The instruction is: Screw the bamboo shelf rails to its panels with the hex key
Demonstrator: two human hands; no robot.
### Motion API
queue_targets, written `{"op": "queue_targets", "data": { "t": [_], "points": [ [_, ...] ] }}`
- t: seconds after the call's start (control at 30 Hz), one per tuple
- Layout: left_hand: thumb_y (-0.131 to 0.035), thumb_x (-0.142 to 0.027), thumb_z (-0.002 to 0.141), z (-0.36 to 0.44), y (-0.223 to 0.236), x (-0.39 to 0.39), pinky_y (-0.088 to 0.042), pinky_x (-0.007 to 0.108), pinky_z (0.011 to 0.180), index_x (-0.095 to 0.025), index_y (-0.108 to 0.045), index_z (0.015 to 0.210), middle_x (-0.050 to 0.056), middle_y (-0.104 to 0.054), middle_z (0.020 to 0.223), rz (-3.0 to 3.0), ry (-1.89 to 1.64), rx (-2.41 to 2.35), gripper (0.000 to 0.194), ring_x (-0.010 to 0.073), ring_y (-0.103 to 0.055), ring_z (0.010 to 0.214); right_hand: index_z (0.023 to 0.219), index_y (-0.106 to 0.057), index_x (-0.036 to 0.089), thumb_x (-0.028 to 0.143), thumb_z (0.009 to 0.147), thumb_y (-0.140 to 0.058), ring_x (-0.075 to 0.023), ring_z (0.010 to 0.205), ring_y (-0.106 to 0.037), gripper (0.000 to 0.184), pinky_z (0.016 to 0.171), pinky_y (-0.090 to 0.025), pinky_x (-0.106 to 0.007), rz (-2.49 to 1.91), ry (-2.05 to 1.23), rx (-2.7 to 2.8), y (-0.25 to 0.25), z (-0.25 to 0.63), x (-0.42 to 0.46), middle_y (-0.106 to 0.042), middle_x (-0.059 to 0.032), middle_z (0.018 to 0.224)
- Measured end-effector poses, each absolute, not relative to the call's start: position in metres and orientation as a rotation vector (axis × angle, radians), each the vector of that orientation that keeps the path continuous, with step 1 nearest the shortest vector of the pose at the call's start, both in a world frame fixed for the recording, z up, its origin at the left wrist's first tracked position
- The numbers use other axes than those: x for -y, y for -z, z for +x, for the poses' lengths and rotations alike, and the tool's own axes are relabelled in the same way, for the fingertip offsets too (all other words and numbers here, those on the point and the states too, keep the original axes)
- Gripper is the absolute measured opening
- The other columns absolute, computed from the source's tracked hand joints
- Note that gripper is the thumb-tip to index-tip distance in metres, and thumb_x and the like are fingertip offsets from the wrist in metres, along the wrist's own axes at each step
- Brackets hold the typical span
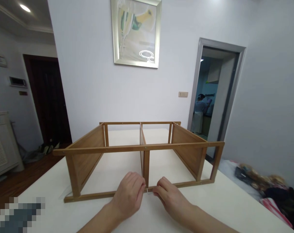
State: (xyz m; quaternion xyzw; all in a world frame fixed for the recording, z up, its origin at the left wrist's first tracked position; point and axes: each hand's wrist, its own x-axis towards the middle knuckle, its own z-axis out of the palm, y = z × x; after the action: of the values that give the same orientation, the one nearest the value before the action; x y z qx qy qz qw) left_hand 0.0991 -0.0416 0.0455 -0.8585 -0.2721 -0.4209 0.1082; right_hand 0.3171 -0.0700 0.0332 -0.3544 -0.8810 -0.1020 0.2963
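Note:
A brown wooden shelf frame [123, 149] lies on its side on the white table [158, 216], its panels standing upright between the rails. My left hand [129, 195] is closed at the near lower rail, just left of the middle post [146, 168]. On the other side of that post, my right hand [170, 195] is closed in a pinch by the same rail. Between the two hands a small, thin, pale piece [147, 190] shows against the rail; its kind is not clear. My fingers hide what else they may hold.
Clothes and other soft things [261, 181] lie in a heap at the right. A pixelated dark patch [17, 218] covers the lower left. Behind the table is a wall with a framed picture [137, 32]. A person [200, 110] stands beyond the doorway [195, 84].

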Motion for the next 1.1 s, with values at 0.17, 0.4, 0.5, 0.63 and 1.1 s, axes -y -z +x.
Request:
{"op": "queue_targets", "data": {
  "t": [0.17,0.4,0.5,0.63,1.1],
  "points": [
    [-0.056,-0.017,0.081,0.104,-0.008,0.046,-0.045,0.039,0.081,-0.02,-0.053,0.096,0.006,-0.06,0.097,-2.716,0.932,1.5,0.016,0.0237,-0.055,0.091,0.084,-0.054,0.018,0.007,0.093,-0.045,-0.0165,0.074,-0.045,0.016,0.062,-0.036,-0.027,-0.937,0.319,2.449,-0.029,0.306,0.064,-0.051,-0.0035,0.081],
    [-0.054,-0.023,0.085,0.113,-0.01,0.037,-0.042,0.039,0.089,-0.019,-0.058,0.091,0.006,-0.061,0.098,-2.781,0.846,1.719,0.008,0.0244,-0.053,0.099,0.092,-0.054,0.017,0.007,0.091,-0.04,-0.0193,0.079,-0.047,0.018,0.066,-0.041,-0.031,-0.887,0.189,2.334,-0.024,0.298,0.062,-0.051,-0.0071,0.085],
    [-0.054,-0.024,0.085,0.109,-0.007,0.037,-0.042,0.039,0.089,-0.019,-0.059,0.093,0.006,-0.061,0.097,-2.803,0.886,1.69,0.01,0.0244,-0.053,0.099,0.097,-0.054,0.017,0.007,0.091,-0.041,-0.0194,0.08,-0.047,0.018,0.065,-0.042,-0.031,-0.884,0.143,2.299,-0.022,0.302,0.063,-0.05,-0.0074,0.087],
    [-0.053,-0.024,0.087,0.107,-0.004,0.037,-0.041,0.039,0.09,-0.019,-0.059,0.094,0.006,-0.062,0.097,-2.816,0.865,1.685,0.011,0.0248,-0.054,0.098,0.093,-0.054,0.017,0.005,0.089,-0.041,-0.0193,0.079,-0.047,0.018,0.064,-0.042,-0.03,-0.906,0.093,2.306,-0.019,0.305,0.065,-0.049,-0.0076,0.087],
    [-0.051,-0.016,0.084,0.105,-0.004,0.038,-0.042,0.037,0.092,-0.02,-0.06,0.097,0.006,-0.062,0.102,-2.856,0.854,1.697,0.017,0.0229,-0.056,0.1,0.095,-0.055,0.019,0.0,0.087,-0.045,-0.0166,0.078,-0.047,0.023,0.065,-0.042,-0.026,-0.989,0.102,2.34,-0.014,0.299,0.058,-0.047,-0.0045,0.088]
  ]
}}
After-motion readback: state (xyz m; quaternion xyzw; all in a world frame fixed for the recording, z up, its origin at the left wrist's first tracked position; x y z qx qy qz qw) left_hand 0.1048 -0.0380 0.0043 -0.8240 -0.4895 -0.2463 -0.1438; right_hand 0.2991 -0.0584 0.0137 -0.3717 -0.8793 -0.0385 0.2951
